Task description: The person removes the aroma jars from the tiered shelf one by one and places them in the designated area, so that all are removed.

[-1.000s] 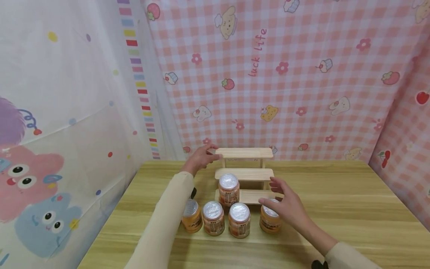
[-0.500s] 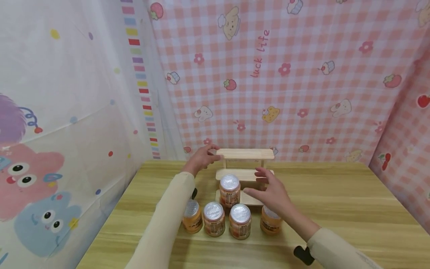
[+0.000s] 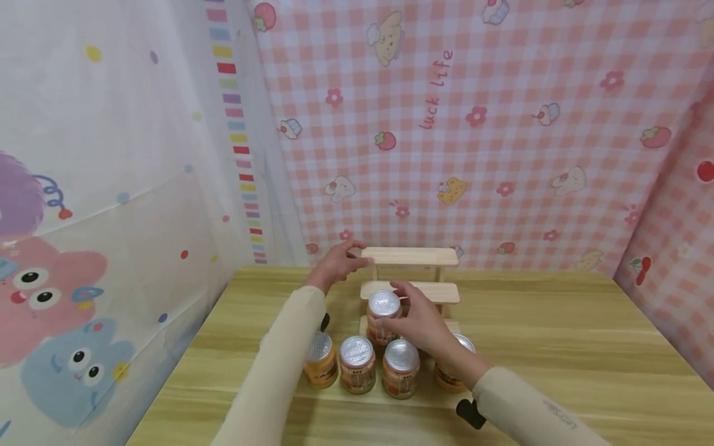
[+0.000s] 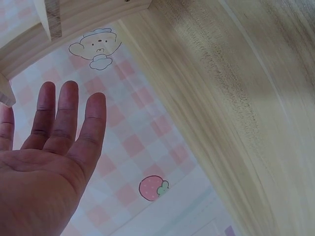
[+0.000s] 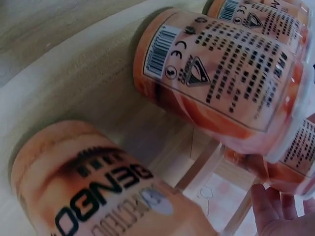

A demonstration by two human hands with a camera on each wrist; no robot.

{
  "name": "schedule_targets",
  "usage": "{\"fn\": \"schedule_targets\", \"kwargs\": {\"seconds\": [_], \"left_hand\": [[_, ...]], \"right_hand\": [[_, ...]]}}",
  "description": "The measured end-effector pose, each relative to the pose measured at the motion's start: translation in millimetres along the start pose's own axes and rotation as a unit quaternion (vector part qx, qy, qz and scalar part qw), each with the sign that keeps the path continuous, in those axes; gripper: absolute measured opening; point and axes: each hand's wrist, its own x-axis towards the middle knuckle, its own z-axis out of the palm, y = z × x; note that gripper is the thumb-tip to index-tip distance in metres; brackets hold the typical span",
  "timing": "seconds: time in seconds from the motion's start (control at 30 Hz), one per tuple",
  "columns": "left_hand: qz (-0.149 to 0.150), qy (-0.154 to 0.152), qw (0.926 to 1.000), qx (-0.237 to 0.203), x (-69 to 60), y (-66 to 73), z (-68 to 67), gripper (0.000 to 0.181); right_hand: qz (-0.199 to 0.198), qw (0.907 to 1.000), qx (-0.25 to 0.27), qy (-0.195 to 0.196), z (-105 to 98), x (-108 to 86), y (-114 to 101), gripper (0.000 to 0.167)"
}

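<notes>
A three-tier wooden display rack (image 3: 409,256) stands near the table's back edge. My left hand (image 3: 337,265) is at its top tier's left end, index finger above and thumb at the front edge; the left wrist view shows the other fingers (image 4: 69,113) stretched out. On the lowest tier stands a silver-lidded orange jar (image 3: 383,316). My right hand (image 3: 421,322) spreads around its right side, thumb across the front and fingers by the lid; firm contact cannot be told. In the right wrist view those fingers (image 5: 275,209) sit beside that jar (image 5: 295,172).
Similar jars form a row in front of the rack: an orange jar (image 3: 320,362), a middle jar (image 3: 357,365), another (image 3: 401,368), and one (image 3: 452,375) partly behind my right forearm. A lid edge (image 3: 264,338) shows beside my left sleeve. A checked cloth (image 3: 502,155) hangs behind the table.
My right hand has moved left, from above the rightmost front jar to the jar on the lowest tier. The left hand and the jars have stayed in place.
</notes>
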Motion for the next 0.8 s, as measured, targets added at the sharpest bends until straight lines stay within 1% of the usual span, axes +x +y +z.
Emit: {"fn": "schedule_targets", "kwargs": {"seconds": [0.13, 0.3, 0.6, 0.73, 0.8], "left_hand": [[0.004, -0.003, 1.0000, -0.005, 1.7, 0.8, 2.3, 0.044], [0.002, -0.001, 1.0000, -0.008, 0.0, 2.8, 3.2, 0.045], [0.000, -0.002, 1.0000, -0.004, 0.7, 0.8, 4.4, 0.043], [0.004, -0.001, 1.0000, -0.002, 1.4, -1.2, 2.6, 0.044], [0.007, 0.001, 1.0000, 0.000, 2.0, -2.6, 1.1, 0.045]], "right_hand": [[-0.002, 0.9998, -0.018, -0.002, 1.8, -0.1, 2.3, 0.081], [-0.008, 0.9992, -0.040, 0.000, 3.1, -0.1, 3.4, 0.077], [-0.003, 0.9991, -0.040, 0.013, 5.5, 0.7, 3.5, 0.072], [0.006, 0.9993, -0.034, 0.012, 3.8, 0.2, -1.3, 0.071], [0.001, 0.9995, -0.027, 0.013, 1.8, 0.2, -5.3, 0.071]]}}
